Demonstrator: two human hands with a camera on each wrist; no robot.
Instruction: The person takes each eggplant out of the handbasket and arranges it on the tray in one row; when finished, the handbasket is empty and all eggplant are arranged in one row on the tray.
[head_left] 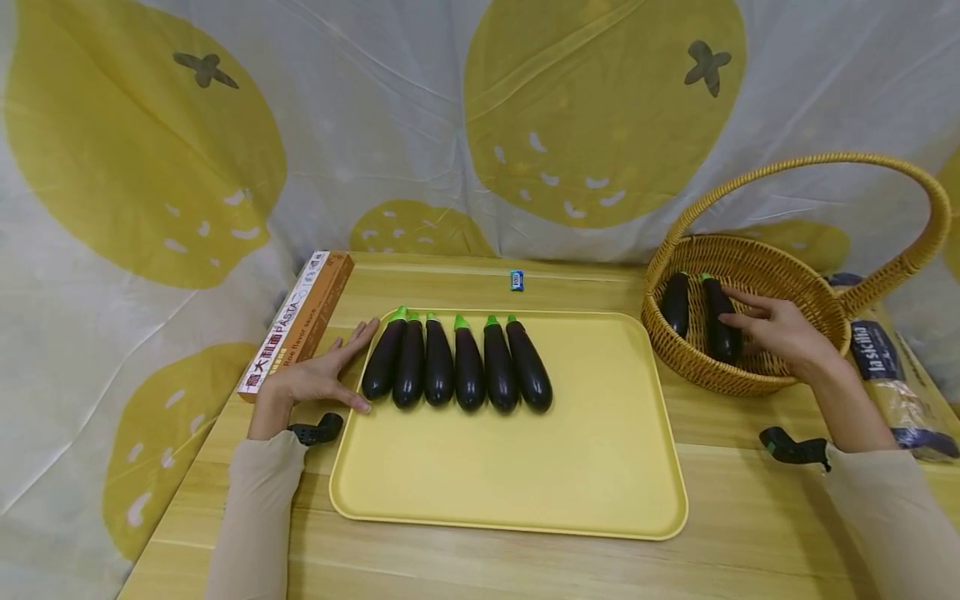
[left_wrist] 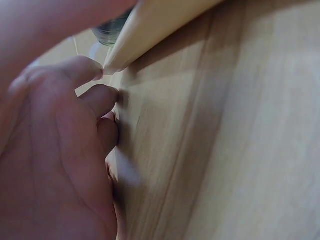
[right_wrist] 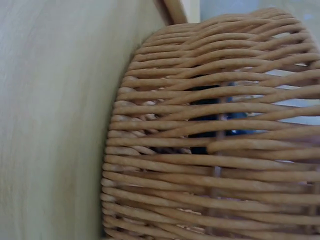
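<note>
My right hand (head_left: 776,333) reaches into the wicker basket (head_left: 750,385), its thumb and fingers extended over one dark eggplant (head_left: 723,340) with a green stem end. Beside that one lies a second eggplant (head_left: 676,305), against the basket's left wall. On the yellow tray (head_left: 600,467) several eggplants (head_left: 469,371) form a row, stem ends away from me. My left hand (head_left: 318,375), thumb and fingers spread, rests at the tray's left rim, close to the leftmost eggplant (head_left: 384,362). In the right wrist view, the basket's woven side (right_wrist: 215,140) hides most of the hand.
A long pasta box (head_left: 296,325) lies left of the tray, right by my left hand. A small blue packet (head_left: 517,280) sits behind the tray. Right of the basket is a plastic bag (head_left: 896,383). The basket's tall handle (head_left: 817,158) arches over its opening. Fabric hangs behind the table.
</note>
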